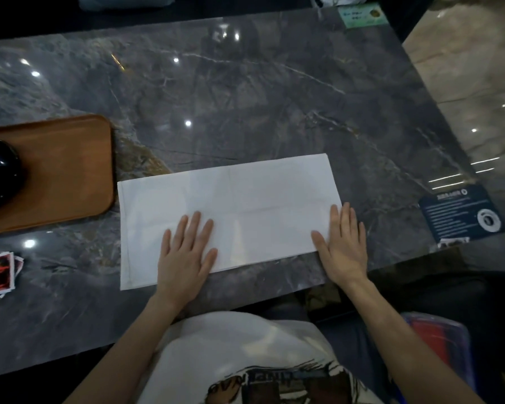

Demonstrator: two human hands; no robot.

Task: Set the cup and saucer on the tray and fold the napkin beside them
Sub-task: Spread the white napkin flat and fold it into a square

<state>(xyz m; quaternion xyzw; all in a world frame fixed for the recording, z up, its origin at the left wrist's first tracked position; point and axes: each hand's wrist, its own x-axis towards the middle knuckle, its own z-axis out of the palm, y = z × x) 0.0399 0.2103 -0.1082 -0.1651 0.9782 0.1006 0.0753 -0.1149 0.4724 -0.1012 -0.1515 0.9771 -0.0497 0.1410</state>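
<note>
A single wide-angle camera sits on the person's head and looks forward and steeply down, close over the near edge of the table (pixel 245 91). The person's own torso and both forearms enter from the bottom of the frame, so the view runs outward from the body. The left hand (pixel 184 252) and the right hand (pixel 343 243) lie near the middle, with the white napkin (pixel 231 211) just beyond them. The wooden tray (pixel 67 170) is cut by the left border, and the table's far edge lies near the top. The lens bends the table's straight edges towards the corners. The floor (pixel 464 68) shows at upper right.
</note>
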